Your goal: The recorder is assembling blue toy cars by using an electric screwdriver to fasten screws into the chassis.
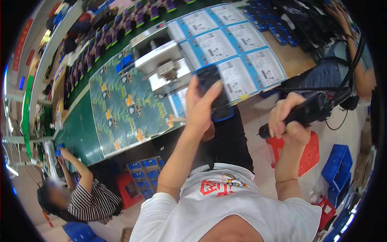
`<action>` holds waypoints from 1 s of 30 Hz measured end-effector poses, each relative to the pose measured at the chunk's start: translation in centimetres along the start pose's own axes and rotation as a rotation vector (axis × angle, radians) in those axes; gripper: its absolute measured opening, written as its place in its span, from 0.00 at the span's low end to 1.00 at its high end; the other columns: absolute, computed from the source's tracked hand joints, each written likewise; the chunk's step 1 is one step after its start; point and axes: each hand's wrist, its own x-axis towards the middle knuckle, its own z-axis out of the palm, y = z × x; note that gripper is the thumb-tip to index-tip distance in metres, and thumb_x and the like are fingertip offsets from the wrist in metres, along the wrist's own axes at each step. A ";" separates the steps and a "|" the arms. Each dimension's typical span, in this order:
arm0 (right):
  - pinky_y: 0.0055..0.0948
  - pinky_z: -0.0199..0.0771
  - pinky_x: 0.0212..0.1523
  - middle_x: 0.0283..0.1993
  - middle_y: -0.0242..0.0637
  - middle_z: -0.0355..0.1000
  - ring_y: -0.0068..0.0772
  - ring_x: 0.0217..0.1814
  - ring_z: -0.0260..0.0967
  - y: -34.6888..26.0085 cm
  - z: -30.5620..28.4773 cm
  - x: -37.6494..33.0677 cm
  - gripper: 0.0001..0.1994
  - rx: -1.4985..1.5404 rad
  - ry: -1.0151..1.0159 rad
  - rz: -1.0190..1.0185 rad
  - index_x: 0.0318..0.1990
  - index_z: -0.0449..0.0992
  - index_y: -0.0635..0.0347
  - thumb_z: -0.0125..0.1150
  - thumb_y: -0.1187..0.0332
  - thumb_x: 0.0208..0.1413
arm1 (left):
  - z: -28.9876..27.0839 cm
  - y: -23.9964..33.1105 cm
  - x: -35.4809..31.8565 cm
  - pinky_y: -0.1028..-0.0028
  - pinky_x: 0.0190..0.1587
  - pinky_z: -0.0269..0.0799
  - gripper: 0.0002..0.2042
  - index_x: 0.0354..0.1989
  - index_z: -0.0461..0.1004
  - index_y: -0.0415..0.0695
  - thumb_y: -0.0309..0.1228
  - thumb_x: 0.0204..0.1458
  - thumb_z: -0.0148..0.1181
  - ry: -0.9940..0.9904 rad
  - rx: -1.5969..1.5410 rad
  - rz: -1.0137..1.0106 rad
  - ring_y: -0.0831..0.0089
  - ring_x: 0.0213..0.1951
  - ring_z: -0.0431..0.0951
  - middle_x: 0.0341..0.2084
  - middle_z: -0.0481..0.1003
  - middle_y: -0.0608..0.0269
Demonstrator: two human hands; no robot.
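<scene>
My left hand (200, 103) is closed round a toy car (217, 94), a long piece with a black underside and blue edges, held tilted over the bench's front edge. To the right, off the bench, my right hand (288, 121) grips a black electric screwdriver (308, 111). Its narrow tip points left and a thick black cable (344, 86) runs from its rear. The tip is apart from the car. Just beyond my left hand stands a white bench machine (167, 74) with a metal fixture. A small blue toy car (125, 63) lies left of it.
White and blue printed sheets (217, 46) cover the bench beside a patterned green mat (133, 109). Black and blue parts (274, 30) are piled at the far right. A red stool (308, 155) and blue bins (336, 169) stand on the floor. A co-worker (94, 201) sits at left; another person's arm (354, 52) shows at right.
</scene>
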 end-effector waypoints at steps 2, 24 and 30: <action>0.24 0.67 0.18 0.21 0.33 0.62 0.23 0.15 0.60 -0.8 1.0 1.3 0.17 0.043 0.030 0.010 0.36 0.65 0.62 0.65 0.60 0.57 | -2.5 1.5 -3.7 0.60 0.43 0.84 0.14 0.53 0.69 0.41 0.33 0.63 0.57 0.187 -0.230 -0.210 0.64 0.40 0.81 0.42 0.76 0.56; 0.21 0.67 0.20 0.18 0.31 0.70 0.21 0.15 0.67 12.2 14.2 18.7 0.05 -0.156 0.013 -0.394 0.31 0.75 0.63 0.68 0.76 0.54 | -12.2 1.8 -4.9 0.75 0.29 0.79 0.12 0.42 0.74 0.42 0.39 0.64 0.57 0.230 -0.113 -0.127 0.77 0.26 0.80 0.30 0.79 0.63; 0.22 0.68 0.22 0.17 0.32 0.68 0.22 0.16 0.65 12.3 15.2 18.4 0.07 -0.415 -0.091 -0.338 0.31 0.73 0.63 0.65 0.74 0.56 | -12.4 2.0 -4.5 0.74 0.31 0.81 0.12 0.44 0.73 0.40 0.37 0.64 0.57 0.240 -0.138 -0.168 0.73 0.29 0.82 0.32 0.79 0.59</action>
